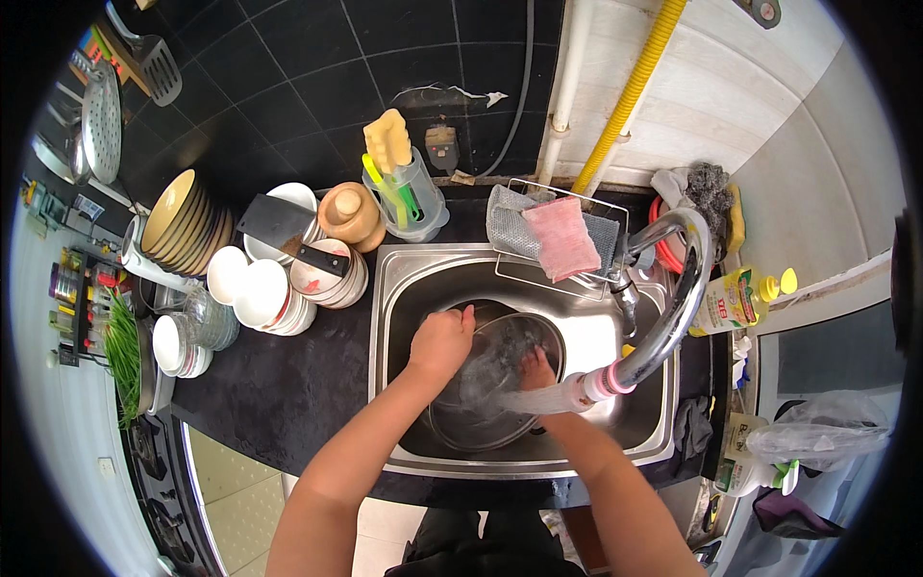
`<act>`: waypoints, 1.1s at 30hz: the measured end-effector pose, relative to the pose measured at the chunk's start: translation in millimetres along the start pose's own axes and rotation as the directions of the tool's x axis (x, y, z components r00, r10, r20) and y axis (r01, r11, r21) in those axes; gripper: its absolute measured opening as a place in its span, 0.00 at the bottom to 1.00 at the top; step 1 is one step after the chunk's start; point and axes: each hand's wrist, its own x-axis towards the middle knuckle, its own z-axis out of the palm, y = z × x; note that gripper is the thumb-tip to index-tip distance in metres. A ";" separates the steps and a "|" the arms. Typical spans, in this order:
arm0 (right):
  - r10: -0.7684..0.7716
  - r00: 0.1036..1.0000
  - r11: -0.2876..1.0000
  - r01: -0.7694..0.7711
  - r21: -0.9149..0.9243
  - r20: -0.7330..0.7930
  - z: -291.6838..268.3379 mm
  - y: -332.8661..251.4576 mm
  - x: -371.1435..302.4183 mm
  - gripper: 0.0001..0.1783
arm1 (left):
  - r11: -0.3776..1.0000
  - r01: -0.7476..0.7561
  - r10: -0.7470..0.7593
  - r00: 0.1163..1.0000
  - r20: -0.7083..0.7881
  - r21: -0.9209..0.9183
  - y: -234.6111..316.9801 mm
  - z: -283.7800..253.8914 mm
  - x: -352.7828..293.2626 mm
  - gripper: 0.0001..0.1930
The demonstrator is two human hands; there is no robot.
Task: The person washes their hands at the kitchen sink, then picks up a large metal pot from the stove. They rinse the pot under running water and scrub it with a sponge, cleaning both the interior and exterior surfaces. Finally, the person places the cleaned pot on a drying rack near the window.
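Observation:
A round, clear glass pot lid [514, 338] with a thin rim is tilted inside the steel sink [383, 288]. My left hand [442, 343] is closed on its upper left edge, with the thumb pointing up. Against the lid's right side lies my right hand [540, 370], fingers stretched out and partly veiled by the water. A spray pours from the pink and white nozzle [588, 387] of the curved chrome faucet [694, 279], striking the lid and running over it. Under the lid, a dark rounded shape shows; its kind I cannot tell.
A wire rack [615, 213] behind the sink carries a pink cloth [562, 238] and a grey one. Stacked bowls [261, 293], a cleaver [288, 231] and a utensil holder [419, 197] stand to the left. A yellow-capped bottle [735, 300] stands right of the faucet.

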 end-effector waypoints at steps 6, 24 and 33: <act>-0.079 0.889 0.883 -0.148 0.445 0.452 8.3 -101.6 2.1 0.19 | 0.999 -0.040 0.045 0.987 -0.156 0.036 0.6 4.6 -7.7 0.21; -0.069 0.820 0.914 -0.177 0.366 0.568 -75.8 -55.1 -43.4 0.29 | 0.983 -0.112 0.114 0.993 0.005 -0.148 20.3 2.0 19.4 0.18; -0.280 0.842 0.800 -0.061 0.597 0.461 -33.6 -64.3 -34.1 0.29 | 0.799 -0.078 0.038 0.996 -0.080 -0.597 -17.0 -12.9 5.1 0.08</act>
